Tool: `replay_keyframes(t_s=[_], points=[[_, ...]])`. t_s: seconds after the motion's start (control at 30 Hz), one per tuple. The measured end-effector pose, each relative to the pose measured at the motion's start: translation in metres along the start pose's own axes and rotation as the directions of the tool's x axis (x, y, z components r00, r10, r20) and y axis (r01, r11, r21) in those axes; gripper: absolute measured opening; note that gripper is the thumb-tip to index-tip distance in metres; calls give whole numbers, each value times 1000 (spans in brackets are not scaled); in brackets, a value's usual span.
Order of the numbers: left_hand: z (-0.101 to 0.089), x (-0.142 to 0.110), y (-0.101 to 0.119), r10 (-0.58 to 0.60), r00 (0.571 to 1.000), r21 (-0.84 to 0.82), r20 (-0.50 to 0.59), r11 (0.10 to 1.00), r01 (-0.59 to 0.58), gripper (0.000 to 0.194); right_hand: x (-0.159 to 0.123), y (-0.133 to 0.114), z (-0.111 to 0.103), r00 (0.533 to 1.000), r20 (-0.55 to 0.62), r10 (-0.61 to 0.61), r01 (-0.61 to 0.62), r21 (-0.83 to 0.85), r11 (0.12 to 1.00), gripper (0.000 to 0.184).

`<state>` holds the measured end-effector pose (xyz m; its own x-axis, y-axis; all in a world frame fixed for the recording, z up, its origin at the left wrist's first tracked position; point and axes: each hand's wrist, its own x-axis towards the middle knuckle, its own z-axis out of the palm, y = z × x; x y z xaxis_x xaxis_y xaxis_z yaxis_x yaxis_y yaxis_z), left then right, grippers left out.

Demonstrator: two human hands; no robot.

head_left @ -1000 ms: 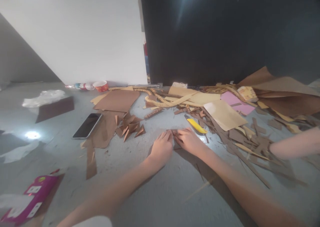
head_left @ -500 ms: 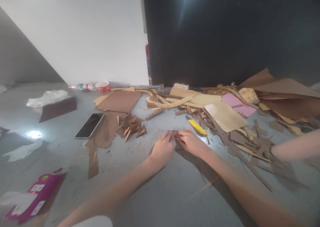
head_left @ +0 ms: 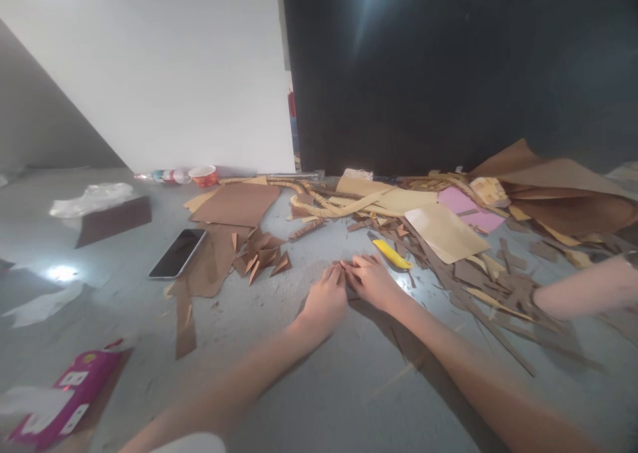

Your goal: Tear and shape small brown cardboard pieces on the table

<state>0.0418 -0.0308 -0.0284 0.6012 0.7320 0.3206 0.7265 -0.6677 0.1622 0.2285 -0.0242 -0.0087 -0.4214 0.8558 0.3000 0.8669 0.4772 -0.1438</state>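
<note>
My left hand (head_left: 325,298) and my right hand (head_left: 371,280) rest side by side on the grey floor, fingers pressed down together on a small brown cardboard piece (head_left: 345,270) between them. Most of that piece is hidden under the fingers. A yellow utility knife (head_left: 392,254) lies just beyond my right hand. A heap of small folded brown triangles (head_left: 262,252) sits to the left of my left hand.
A black phone (head_left: 177,252) lies on brown card at left. Cardboard scraps and strips (head_left: 478,267) cover the right side, with a pink sheet (head_left: 468,207). Another person's arm (head_left: 583,290) reaches in from the right. A pink box (head_left: 70,396) is near left, a red cup (head_left: 204,174) by the wall.
Both hands have stayed pressed on the small cardboard piece, shifting only slightly. The view has drifted a little.
</note>
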Motion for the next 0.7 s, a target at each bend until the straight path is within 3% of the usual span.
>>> replay_keyframes(t_s=[0.17, 0.33, 0.57, 0.7], points=[[3, 0, -2, 45, 997, 14, -69, 999, -44, 47, -3, 2, -3, 999, -23, -47, 46, -24, 999, 34], [-7, 5, -3, 51, 994, -50, -100, 997, -56, 39, -6, 14, -2, 992, -92, -86, 83, -36, 996, 27], [-23, 14, -14, -44, 989, -330, -141, 944, -5, 34, -4, 18, 0, 985, -126, -115, 114, -16, 993, 23], [-19, 16, -27, -146, 969, -339, -199, 938, 72, 30, -3, 16, 1, 985, -137, -101, 103, 3, 995, 23]])
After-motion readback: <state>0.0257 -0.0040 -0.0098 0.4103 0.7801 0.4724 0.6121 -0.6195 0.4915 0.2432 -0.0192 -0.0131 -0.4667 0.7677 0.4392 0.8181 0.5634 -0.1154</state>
